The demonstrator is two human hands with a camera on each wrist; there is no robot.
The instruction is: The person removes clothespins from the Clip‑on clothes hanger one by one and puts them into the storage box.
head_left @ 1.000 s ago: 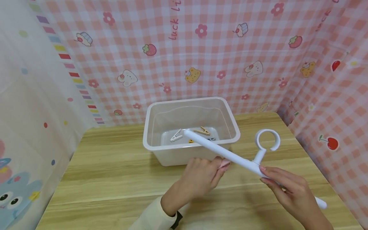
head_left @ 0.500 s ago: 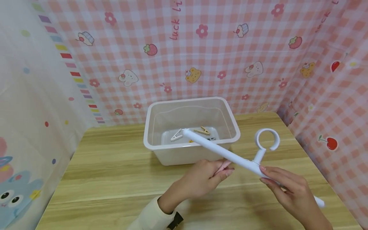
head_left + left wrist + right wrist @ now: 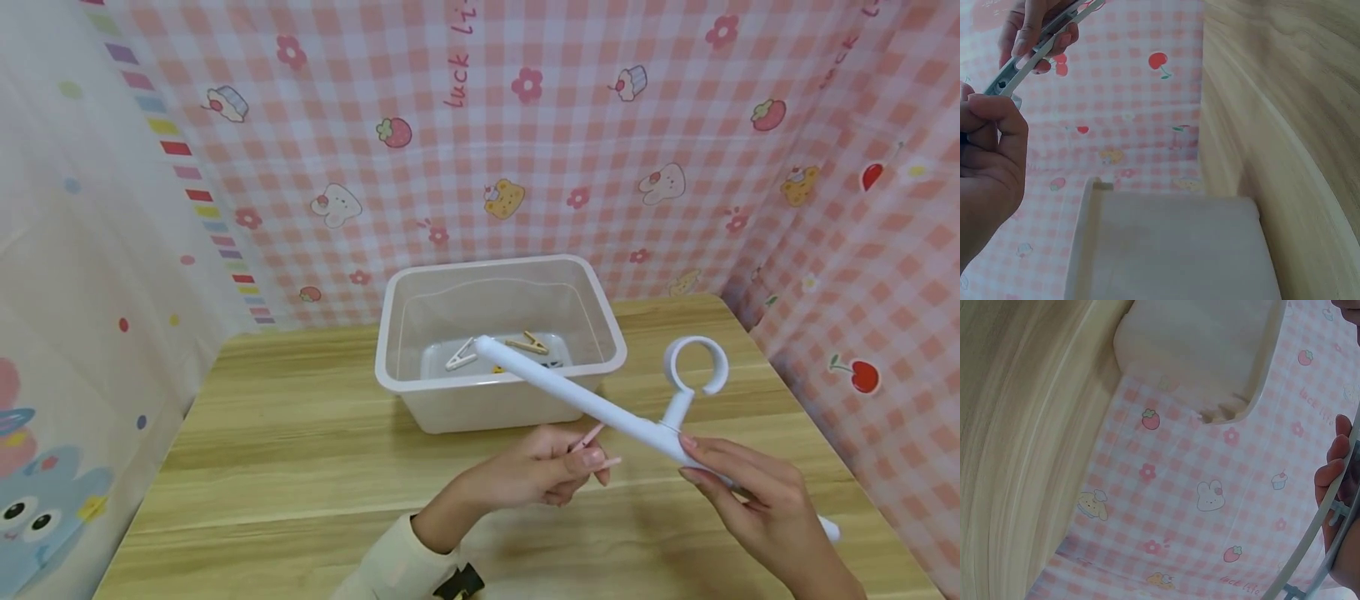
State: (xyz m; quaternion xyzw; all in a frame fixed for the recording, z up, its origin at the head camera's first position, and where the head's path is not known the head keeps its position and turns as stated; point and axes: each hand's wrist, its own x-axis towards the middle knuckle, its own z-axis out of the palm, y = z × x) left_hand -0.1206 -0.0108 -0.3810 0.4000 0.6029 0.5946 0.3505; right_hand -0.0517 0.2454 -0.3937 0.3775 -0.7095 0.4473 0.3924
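Only head view shows pegs [image 3: 527, 342] inside bin [image 3: 390, 350].

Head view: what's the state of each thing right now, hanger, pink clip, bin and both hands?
White hanger: off the table, tilted, one end over the bin.
Pink clip: pinched, beside the hanger bar.
Clear bin: upright, open-topped, clips inside.
Left hand: pinches the pink clip.
Right hand: holds the hanger.

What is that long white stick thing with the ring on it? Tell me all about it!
It is a white plastic hanger: a straight bar with a round open hook sticking up. It slants in the air over the bin rim. The right hand holds it by the hook's base; the left hand pinches a pink clip just below it.
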